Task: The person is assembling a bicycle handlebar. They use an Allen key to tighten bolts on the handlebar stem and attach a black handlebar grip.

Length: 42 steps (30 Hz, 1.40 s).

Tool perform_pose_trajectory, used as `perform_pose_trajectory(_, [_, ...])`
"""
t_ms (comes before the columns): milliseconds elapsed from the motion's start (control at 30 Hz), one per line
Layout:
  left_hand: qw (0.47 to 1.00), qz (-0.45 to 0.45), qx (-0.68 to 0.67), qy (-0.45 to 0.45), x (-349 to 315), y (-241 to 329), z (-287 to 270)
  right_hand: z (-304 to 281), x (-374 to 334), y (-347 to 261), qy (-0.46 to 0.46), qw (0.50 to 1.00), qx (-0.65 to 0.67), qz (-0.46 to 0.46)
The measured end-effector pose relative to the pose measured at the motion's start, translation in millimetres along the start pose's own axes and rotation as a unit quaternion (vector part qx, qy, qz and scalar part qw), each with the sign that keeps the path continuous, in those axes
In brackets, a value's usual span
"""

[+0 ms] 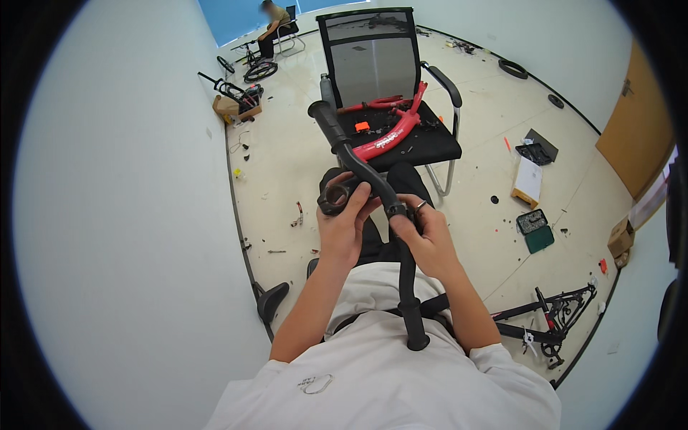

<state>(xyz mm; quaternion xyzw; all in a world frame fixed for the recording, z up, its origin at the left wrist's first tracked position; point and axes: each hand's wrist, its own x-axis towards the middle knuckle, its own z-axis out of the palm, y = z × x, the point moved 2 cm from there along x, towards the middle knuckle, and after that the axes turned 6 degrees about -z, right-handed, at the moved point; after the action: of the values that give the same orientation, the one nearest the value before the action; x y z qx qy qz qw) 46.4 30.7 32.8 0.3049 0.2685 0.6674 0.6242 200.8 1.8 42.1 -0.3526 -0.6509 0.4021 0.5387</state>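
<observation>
A black bicycle handlebar (367, 172) with a grip at each end slants in front of me, one end toward the chair and the other against my shirt. Attached near its middle, a black stem (334, 201) shows its round open clamp end toward the left. My left hand (341, 228) is closed around the stem, thumb on top. Thumb and fingers of my right hand (428, 235) pinch the bar beside the stem joint; what lies under those fingertips is hidden. A red bicycle frame (395, 136) rests on the black mesh chair (443, 148) just beyond.
An orange piece (362, 127) lies on the chair seat. On the floor at right are a green case (539, 239), a white box (527, 179) and a dark bicycle frame (522, 331). A saddle (271, 302) sits by the left wall. Another person (275, 29) sits far off beside a bicycle.
</observation>
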Motion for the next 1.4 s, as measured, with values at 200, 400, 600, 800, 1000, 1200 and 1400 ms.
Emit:
perform_pose_trajectory(200, [0.999, 0.025, 0.047, 0.000, -2.9, 3.0, 7.2, -7.4, 1.5, -14.5, -0.082, 0.994, -0.071, -0.019])
perform_pose_trajectory(400, [0.998, -0.007, 0.055, -0.005, 4.6, 2.7, -5.0, -1.3, 4.5, 12.8, -0.054, 0.983, 0.161, 0.070])
perform_pose_trajectory(600, [0.993, 0.004, 0.081, -0.087, -7.9, -1.1, -32.0, -2.4, 3.6, 21.1, -0.067, 0.897, 0.389, 0.200])
perform_pose_trajectory(800, [0.928, 0.156, 0.308, -0.136, -7.3, 6.0, -31.7, -1.8, 1.3, 18.0, -0.094, 0.849, 0.474, 0.216])
perform_pose_trajectory(1000, [0.862, 0.237, 0.402, -0.197, -5.7, 19.0, -24.9, 3.6, -0.9, 17.0, -0.101, 0.833, 0.492, 0.231])
perform_pose_trajectory(1200, [0.767, 0.298, 0.513, -0.244, -5.9, 36.5, -13.1, 6.7, -1.6, 28.6, -0.122, 0.833, 0.476, 0.252])
perform_pose_trajectory(1400, [0.671, 0.327, 0.588, -0.311, 0.6, 58.0, -1.7, 8.8, -3.2, 34.9, -0.147, 0.844, 0.454, 0.244])
